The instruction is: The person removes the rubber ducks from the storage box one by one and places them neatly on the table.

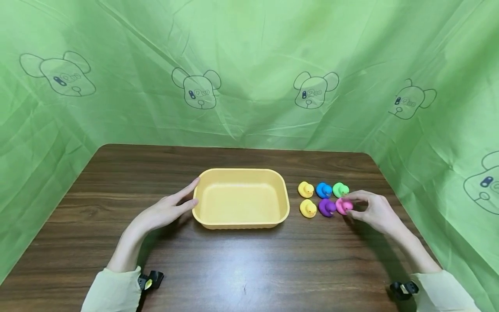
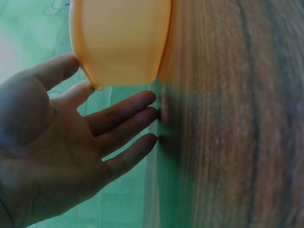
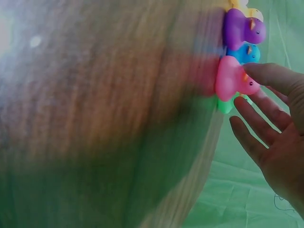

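A yellow plastic tray stands mid-table. My left hand rests against its left end, thumb and index finger at the rim; the other fingers spread loosely below in the left wrist view. My right hand pinches a pink rubber duck by the head between thumb and index finger. Beside it sits a purple duck, with a green duck just behind. The right hand's other fingers extend apart from the duck in the right wrist view.
A blue duck and two yellow ducks, one at the back and one in front, complete two rows right of the tray. Green cloth with bear drawings hangs around the brown wooden table.
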Action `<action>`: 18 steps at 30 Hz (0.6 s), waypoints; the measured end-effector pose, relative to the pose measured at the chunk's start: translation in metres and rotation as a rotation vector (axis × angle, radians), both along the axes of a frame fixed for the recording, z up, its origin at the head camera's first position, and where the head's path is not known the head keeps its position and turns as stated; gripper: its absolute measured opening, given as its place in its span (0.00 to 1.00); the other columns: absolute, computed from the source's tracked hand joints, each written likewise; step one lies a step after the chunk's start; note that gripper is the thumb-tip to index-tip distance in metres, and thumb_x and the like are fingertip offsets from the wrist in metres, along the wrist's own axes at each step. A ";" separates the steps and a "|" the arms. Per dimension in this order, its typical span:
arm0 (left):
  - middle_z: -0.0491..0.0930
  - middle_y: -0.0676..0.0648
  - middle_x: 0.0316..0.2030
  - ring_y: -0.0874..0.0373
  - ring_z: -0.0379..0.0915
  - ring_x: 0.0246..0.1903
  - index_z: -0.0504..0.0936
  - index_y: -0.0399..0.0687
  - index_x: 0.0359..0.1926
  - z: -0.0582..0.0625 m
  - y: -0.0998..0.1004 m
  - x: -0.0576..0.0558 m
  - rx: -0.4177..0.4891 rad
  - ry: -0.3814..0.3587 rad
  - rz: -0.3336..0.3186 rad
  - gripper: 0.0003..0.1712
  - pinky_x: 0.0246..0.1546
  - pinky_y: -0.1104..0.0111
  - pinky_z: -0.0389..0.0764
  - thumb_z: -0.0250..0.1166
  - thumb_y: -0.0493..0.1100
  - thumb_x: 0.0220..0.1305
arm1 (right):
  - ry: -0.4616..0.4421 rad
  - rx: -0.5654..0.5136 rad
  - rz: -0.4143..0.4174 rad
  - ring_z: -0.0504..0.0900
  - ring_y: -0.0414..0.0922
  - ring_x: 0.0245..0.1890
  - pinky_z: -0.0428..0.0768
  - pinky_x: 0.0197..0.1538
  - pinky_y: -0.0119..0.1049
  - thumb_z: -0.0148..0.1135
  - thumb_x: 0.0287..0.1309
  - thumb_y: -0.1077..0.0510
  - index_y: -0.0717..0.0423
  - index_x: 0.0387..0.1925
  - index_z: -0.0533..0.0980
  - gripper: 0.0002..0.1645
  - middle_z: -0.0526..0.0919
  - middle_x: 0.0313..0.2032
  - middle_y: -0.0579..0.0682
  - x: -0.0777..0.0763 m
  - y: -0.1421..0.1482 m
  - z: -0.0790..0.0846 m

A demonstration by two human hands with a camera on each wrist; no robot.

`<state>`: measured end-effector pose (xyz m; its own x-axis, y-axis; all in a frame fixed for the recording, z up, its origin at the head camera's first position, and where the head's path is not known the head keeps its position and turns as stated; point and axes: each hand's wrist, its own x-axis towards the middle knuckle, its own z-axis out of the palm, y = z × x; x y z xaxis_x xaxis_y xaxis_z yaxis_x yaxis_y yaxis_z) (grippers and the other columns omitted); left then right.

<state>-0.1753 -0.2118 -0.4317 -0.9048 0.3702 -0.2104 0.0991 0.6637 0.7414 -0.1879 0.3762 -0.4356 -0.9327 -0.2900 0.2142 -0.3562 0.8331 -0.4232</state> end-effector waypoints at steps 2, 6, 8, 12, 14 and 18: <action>0.56 0.41 0.80 0.37 0.49 0.79 0.41 0.75 0.82 -0.001 0.000 -0.001 0.011 0.000 -0.005 0.41 0.75 0.37 0.57 0.50 0.66 0.78 | 0.018 -0.015 -0.005 0.83 0.29 0.45 0.82 0.46 0.24 0.80 0.51 0.60 0.49 0.48 0.87 0.20 0.91 0.46 0.48 -0.001 -0.001 0.001; 0.56 0.41 0.80 0.38 0.50 0.79 0.38 0.75 0.82 -0.001 -0.001 -0.003 0.020 0.013 -0.010 0.42 0.75 0.37 0.57 0.50 0.64 0.79 | 0.081 -0.050 -0.030 0.81 0.24 0.47 0.80 0.45 0.20 0.78 0.55 0.59 0.51 0.47 0.87 0.17 0.90 0.46 0.49 -0.005 -0.007 0.003; 0.57 0.40 0.80 0.37 0.51 0.79 0.38 0.74 0.82 -0.002 -0.002 -0.004 0.018 0.024 -0.013 0.42 0.74 0.37 0.58 0.50 0.64 0.79 | 0.112 -0.068 -0.044 0.80 0.23 0.47 0.78 0.45 0.17 0.78 0.55 0.60 0.51 0.46 0.87 0.16 0.90 0.45 0.49 -0.007 -0.013 0.005; 0.50 0.44 0.82 0.38 0.48 0.80 0.40 0.70 0.83 0.000 -0.003 -0.006 0.010 0.058 0.001 0.41 0.75 0.37 0.57 0.49 0.64 0.80 | 0.154 -0.079 -0.060 0.83 0.34 0.49 0.72 0.48 0.19 0.76 0.56 0.60 0.50 0.47 0.87 0.15 0.90 0.46 0.47 -0.017 -0.031 0.010; 0.47 0.45 0.83 0.37 0.46 0.80 0.42 0.67 0.83 0.003 -0.002 -0.010 -0.018 0.098 0.012 0.40 0.76 0.36 0.55 0.48 0.64 0.80 | 0.157 -0.068 -0.066 0.84 0.43 0.49 0.74 0.47 0.26 0.75 0.58 0.59 0.49 0.49 0.87 0.16 0.89 0.48 0.47 -0.022 -0.042 0.014; 0.53 0.38 0.81 0.33 0.49 0.79 0.47 0.60 0.83 0.011 0.001 -0.022 -0.119 0.217 0.038 0.40 0.75 0.35 0.54 0.49 0.63 0.80 | 0.121 -0.027 -0.066 0.83 0.53 0.54 0.78 0.50 0.47 0.72 0.63 0.52 0.47 0.56 0.84 0.20 0.84 0.57 0.50 -0.036 -0.065 0.021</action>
<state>-0.1969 -0.2107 -0.4205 -0.9463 0.3196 -0.0493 0.2213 0.7511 0.6221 -0.2236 0.3109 -0.4150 -0.9167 -0.2213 0.3328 -0.3504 0.8455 -0.4029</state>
